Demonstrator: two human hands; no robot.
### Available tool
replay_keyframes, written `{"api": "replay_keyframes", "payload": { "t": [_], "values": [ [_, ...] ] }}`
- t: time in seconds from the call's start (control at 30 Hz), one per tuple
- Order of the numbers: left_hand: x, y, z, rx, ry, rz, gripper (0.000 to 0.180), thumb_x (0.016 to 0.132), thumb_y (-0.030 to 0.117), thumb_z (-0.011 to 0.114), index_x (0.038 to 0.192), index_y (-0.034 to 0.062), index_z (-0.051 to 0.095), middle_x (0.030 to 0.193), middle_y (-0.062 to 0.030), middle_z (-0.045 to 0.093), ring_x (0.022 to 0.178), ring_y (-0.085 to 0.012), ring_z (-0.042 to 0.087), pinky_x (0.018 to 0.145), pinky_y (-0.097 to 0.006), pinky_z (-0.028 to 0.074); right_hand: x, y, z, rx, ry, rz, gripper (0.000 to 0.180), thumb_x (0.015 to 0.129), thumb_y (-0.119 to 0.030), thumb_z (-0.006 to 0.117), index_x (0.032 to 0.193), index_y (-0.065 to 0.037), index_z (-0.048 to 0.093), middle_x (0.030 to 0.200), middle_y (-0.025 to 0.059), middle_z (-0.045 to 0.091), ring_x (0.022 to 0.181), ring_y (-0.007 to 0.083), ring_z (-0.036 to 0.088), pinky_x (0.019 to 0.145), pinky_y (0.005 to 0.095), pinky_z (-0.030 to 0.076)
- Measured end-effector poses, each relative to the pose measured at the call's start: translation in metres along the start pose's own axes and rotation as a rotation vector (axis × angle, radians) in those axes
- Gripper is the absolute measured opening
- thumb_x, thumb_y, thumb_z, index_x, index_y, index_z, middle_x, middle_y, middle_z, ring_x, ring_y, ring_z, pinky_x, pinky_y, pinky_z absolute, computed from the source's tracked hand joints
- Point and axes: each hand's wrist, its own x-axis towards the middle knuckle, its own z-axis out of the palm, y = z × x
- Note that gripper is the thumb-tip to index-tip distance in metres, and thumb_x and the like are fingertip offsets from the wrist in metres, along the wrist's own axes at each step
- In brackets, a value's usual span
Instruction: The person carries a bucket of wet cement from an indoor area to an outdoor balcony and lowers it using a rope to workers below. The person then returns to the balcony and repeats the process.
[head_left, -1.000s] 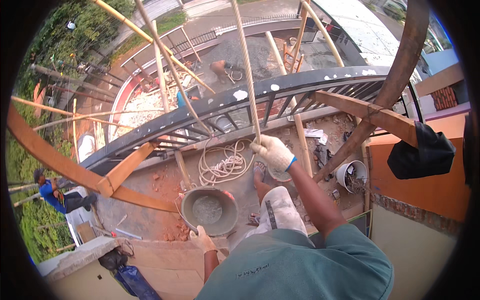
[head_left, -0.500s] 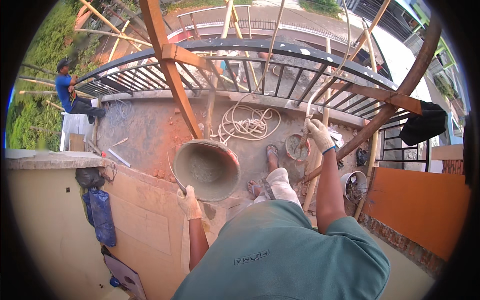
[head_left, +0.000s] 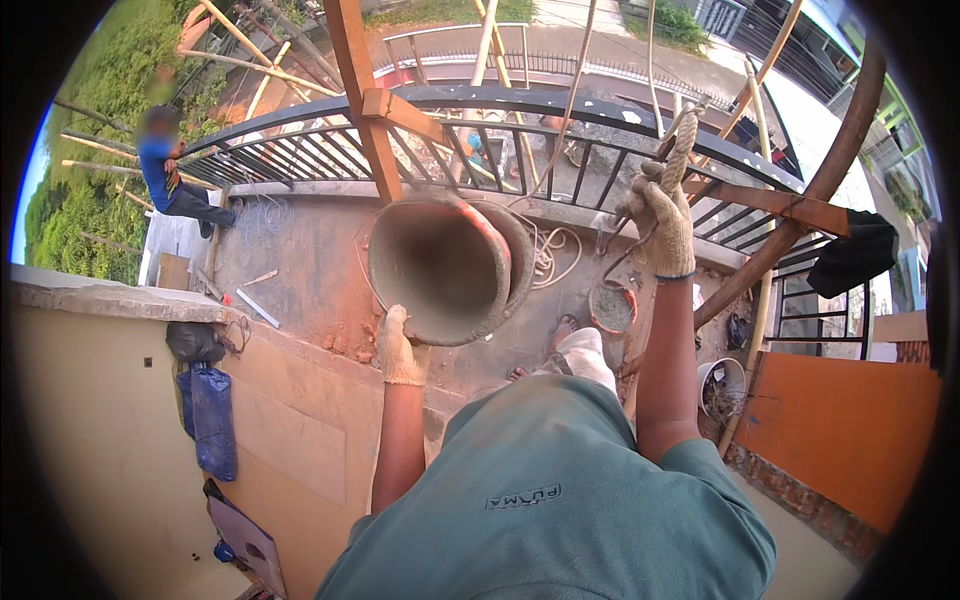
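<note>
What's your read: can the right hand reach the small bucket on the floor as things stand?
Probably not: the right hand is holding a looped rope, and the small bucket sits well below it, on the floor.

A round, grey, cement-caked bucket (head_left: 432, 268) hangs tilted in the left hand (head_left: 400, 350), which meets it at the near rim, its wide mouth turned up toward the camera. Reddish-orange marks streak the upper right of the lip; grey residue coats the inner wall, and the bottom sinks into shadow. Behind its right side shows the curved edge of a second grey, round vessel (head_left: 521, 250), largely hidden; whether the two are nested cannot be told. At right, a thick, tan, twisted rope (head_left: 681, 142) stands in a doubled loop above the right hand (head_left: 663, 228), its lower part gripped in the fingers.
</note>
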Motion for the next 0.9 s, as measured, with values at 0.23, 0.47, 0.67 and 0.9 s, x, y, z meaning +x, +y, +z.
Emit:
{"api": "replay_keyframes", "payload": {
  "t": [0.23, 0.47, 0.67, 0.9],
  "values": [
    [0.029, 0.019, 0.06, -0.04, -0.155, -0.066, 0.042, 0.102, 0.024, 0.064, 0.137, 0.0001, 0.061, 0.129, -0.0111, 0.07, 0.12, -0.0244, 0.067, 0.105, -0.043, 0.057, 0.055, -0.028, 0.014, 0.407, -0.388, 0.051, 0.067, 0.092, -0.008, 0.08, 0.153, -0.01, 0.052, 0.134, 0.0105, 0.067, 0.113, 0.0275, 0.069, 0.105, 0.0592, 0.053],
    [0.057, 0.035, 0.14, 0.157, -0.299, -0.134, 0.042, 0.1, 0.022, 0.066, 0.137, -0.0002, 0.062, 0.126, -0.011, 0.071, 0.116, -0.0237, 0.07, 0.102, -0.043, 0.058, 0.099, -0.073, 0.019, 0.263, -0.518, 0.122, 0.074, 0.09, -0.012, 0.085, 0.153, -0.004, 0.046, 0.138, 0.0173, 0.065, 0.131, 0.0407, 0.066, 0.116, 0.0658, 0.049],
    [0.114, 0.009, 0.199, 0.378, -0.584, -0.176, 0.042, 0.101, 0.017, 0.067, 0.137, -0.0012, 0.062, 0.125, -0.0116, 0.073, 0.109, -0.0247, 0.073, 0.096, -0.042, 0.061, 0.107, -0.127, 0.035, 0.366, -0.459, -0.123, 0.043, 0.096, -0.015, 0.082, 0.131, -0.009, 0.056, 0.104, 0.0062, 0.063, 0.091, 0.0253, 0.067, 0.087, 0.0564, 0.058],
    [0.207, -0.054, 0.285, 0.496, -0.812, -0.564, 0.036, 0.1, 0.011, 0.068, 0.134, -0.0006, 0.062, 0.119, -0.0123, 0.073, 0.104, -0.0256, 0.075, 0.088, -0.042, 0.066, 0.082, -0.2, 0.104, -0.249, -0.269, -0.278, 0.04, 0.099, -0.039, 0.082, 0.104, -0.003, 0.064, 0.079, 0.0041, 0.065, 0.067, 0.0157, 0.066, 0.064, 0.0331, 0.057]
  ]
}}
